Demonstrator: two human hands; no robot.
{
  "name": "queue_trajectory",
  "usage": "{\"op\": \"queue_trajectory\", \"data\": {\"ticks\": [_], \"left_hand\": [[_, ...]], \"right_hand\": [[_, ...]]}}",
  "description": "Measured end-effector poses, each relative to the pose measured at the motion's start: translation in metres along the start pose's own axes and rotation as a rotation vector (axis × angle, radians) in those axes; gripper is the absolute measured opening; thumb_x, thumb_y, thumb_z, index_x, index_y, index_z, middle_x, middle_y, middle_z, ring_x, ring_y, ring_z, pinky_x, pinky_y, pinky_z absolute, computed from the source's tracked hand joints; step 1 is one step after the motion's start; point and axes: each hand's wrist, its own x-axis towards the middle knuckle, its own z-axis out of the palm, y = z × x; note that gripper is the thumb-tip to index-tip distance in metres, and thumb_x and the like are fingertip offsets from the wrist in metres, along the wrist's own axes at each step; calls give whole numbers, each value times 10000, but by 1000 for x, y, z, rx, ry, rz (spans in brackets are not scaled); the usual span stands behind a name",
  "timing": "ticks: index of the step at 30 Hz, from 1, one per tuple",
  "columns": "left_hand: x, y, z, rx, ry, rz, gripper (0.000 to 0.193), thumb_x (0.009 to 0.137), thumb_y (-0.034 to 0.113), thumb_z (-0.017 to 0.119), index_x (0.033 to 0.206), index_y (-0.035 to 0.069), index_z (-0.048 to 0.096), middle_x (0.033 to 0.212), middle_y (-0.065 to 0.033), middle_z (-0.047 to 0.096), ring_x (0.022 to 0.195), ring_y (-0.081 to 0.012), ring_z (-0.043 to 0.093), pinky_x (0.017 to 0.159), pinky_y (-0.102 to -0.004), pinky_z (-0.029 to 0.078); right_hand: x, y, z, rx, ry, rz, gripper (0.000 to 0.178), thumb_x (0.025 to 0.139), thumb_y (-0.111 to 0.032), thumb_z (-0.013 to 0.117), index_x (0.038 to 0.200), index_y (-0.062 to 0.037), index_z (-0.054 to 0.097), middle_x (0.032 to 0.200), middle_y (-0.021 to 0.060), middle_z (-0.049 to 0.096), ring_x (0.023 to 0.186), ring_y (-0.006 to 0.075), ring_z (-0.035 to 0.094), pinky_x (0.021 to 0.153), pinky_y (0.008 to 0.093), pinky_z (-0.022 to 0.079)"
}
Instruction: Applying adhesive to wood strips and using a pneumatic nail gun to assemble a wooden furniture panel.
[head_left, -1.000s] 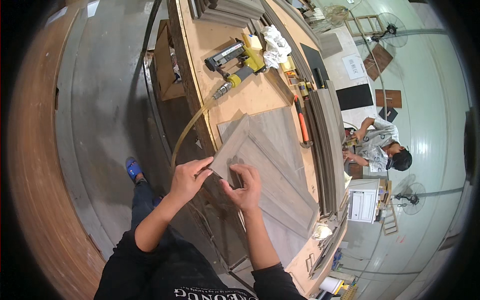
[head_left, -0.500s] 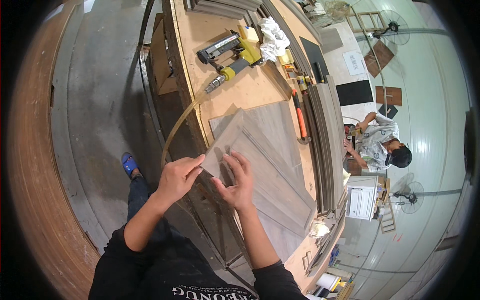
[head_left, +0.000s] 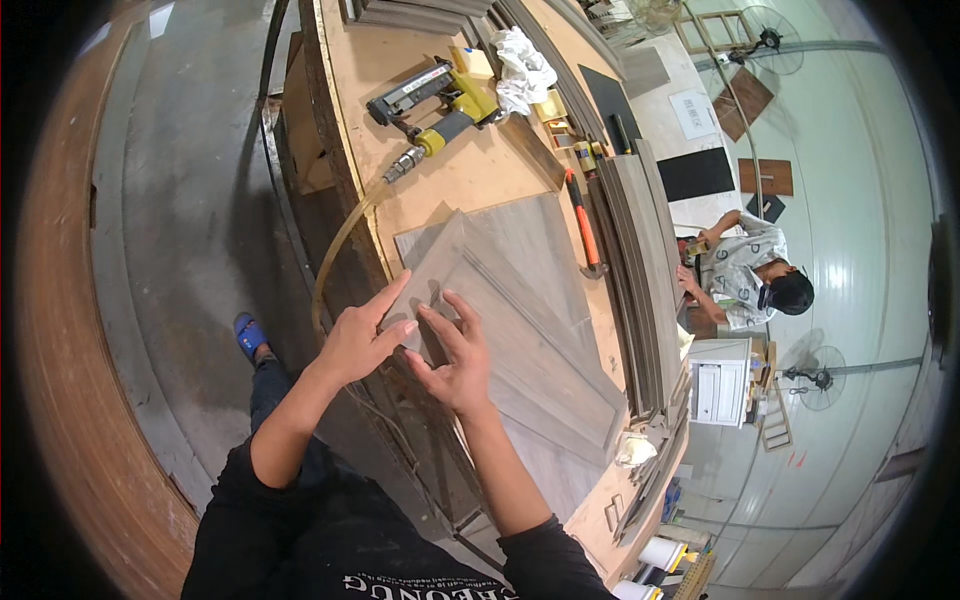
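Note:
A grey wood-grain framed panel [head_left: 520, 345], like a cabinet door, lies at a slant on the workbench over a flat grey board [head_left: 540, 240]. At its near left corner is my left hand [head_left: 365, 338], with the index finger stretched along the edge and the thumb spread apart. My right hand [head_left: 455, 360] hovers at or lightly touches the frame beside it, fingers apart and palm partly turned up. Neither hand grips anything I can see. Beyond the panel rests a yellow and black nail gun [head_left: 435, 105] with an air hose [head_left: 340, 245].
An orange-handled hammer [head_left: 582, 225] lies right of the panel, beside stacked grey strips [head_left: 640, 290]. A white crumpled cloth [head_left: 525, 70] sits farther back. Across the bench a person [head_left: 745, 270] works at another table. The bench's left edge [head_left: 345, 150] borders the floor.
My left hand's pinch on the panel corner has loosened, its index finger now extended. My right hand's fingers have shifted slightly toward the left hand. The whole view has shifted a little.

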Motion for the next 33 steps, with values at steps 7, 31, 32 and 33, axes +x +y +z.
{"op": "queue_trajectory", "data": {"ticks": [7,31,32,33], "left_hand": [[2,5,0,-41,9,-3,642,858,237,639,1433,41,430,1243,-258,601,791,-212,666,739,-313,505],[-45,-29,-17,-115,332,95,125,862,143,714,871,20,694,642,-75,586,560,-160,570,534,-285,436],[-43,-29,-20,-120,324,87,125,862,143,714,871,20,694,642,-75,586,560,-160,570,534,-285,436],[-41,-29,-24,-122,253,1,167,873,162,711,804,15,673,621,-62,570,561,-133,553,530,-274,424]], "right_hand": [[0,0,-3,-11,-16,-9,565,641,-175,811,1191,-133,687,1379,166,505,1073,313,569,838,372,490],[4,-4,7,-170,3,-53,583,569,-164,802,1141,-96,711,1304,150,588,940,258,572,824,349,480],[5,-4,6,-168,2,-53,570,573,-174,802,1130,-87,714,1295,154,594,928,256,571,816,346,479],[5,-4,5,-166,1,-53,557,578,-183,802,1118,-78,717,1285,159,600,916,254,571,808,343,478]]}}
